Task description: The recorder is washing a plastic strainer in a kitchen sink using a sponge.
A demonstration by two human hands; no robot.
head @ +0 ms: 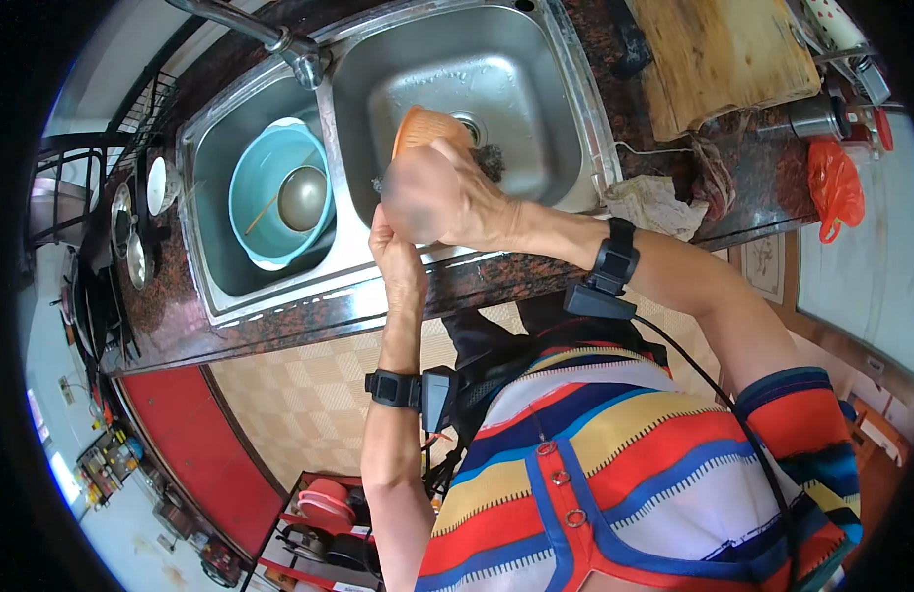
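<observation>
An orange plastic basket (427,127) is tilted over the near left part of the right sink basin (535,140). My right hand (481,203) is on its near side, fingers bent against it. A blurred patch covers the space between my hands and hides part of what they hold. My left hand (394,248) is at the lower left of that patch, fingers curled; their grip is hidden. A dark, curly scouring pad (490,161) shows just beyond my right hand, beside the drain (470,129). Whether it touches the hand I cannot tell.
In the left basin a light-blue plastic tub (242,196) holds a metal bowl (303,198) and a thin stick. The faucet (301,59) arches over the divider. A wooden cutting board (723,59), a cloth (660,206) and a red plastic bag (834,189) lie to the right.
</observation>
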